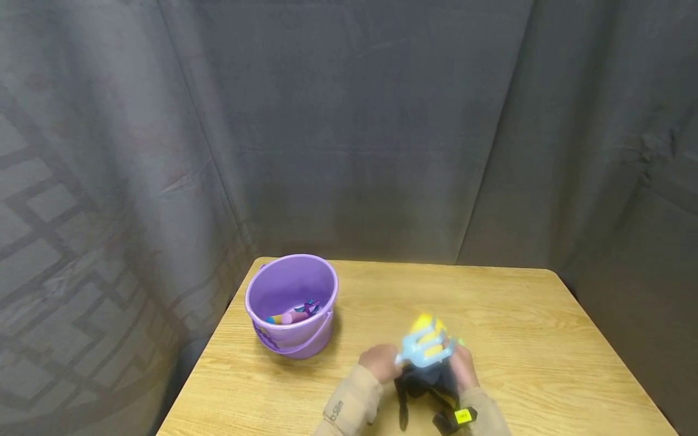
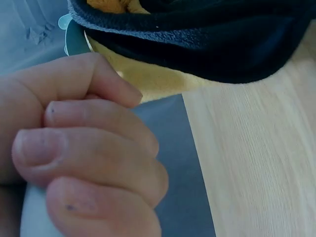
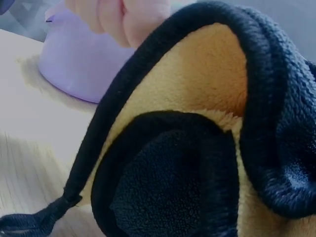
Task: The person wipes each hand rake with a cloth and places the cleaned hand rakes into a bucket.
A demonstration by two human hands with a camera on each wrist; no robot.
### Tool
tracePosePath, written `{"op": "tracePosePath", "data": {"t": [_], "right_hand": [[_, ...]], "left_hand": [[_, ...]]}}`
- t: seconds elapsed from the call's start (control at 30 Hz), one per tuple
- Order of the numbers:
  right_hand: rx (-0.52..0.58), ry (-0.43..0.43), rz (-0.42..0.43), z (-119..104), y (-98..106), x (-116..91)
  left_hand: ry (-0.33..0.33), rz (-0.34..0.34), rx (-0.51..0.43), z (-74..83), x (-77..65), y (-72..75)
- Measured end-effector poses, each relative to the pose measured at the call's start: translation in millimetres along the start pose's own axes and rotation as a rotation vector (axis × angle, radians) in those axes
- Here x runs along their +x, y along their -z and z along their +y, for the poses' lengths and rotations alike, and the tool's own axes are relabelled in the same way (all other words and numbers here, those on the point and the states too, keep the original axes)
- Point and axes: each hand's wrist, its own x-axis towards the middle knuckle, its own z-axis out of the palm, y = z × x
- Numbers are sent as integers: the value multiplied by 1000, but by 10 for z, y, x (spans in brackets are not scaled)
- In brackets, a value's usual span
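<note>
Far left: grey cloth curtain, creased, faint brick-like print. Before it, on the pale wood-grain table, a smooth purple bucket, round-mouthed, with curved handle; inside, a pink cylinder, a yellow piece with blue end, and a small purple-and-teal item.

Right of it, beige-sleeved left hand, fingers curled, grasping a light-blue toy fork by its stem; tines blurred, overlapping the pouch in the head view.

Next, the soft pouch near the front edge: fuzzy black and yellow, plush golden lining, thick rounded black binding, straps dangling.

Right hand beside the pouch's right side; fingers mostly hidden, grip cannot be told. Yellow label at that wrist.
</note>
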Motion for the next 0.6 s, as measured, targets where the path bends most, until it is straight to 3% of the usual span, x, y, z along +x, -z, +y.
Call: {"op": "tracePosePath", "data": {"t": [0.17, 0.6], "right_hand": [[23, 11, 55, -41, -2, 30], [88, 22, 85, -99, -3, 47]], "left_hand": [[13, 5, -33, -9, 5, 8], [-7, 19, -65, -25, 3, 4]]}}
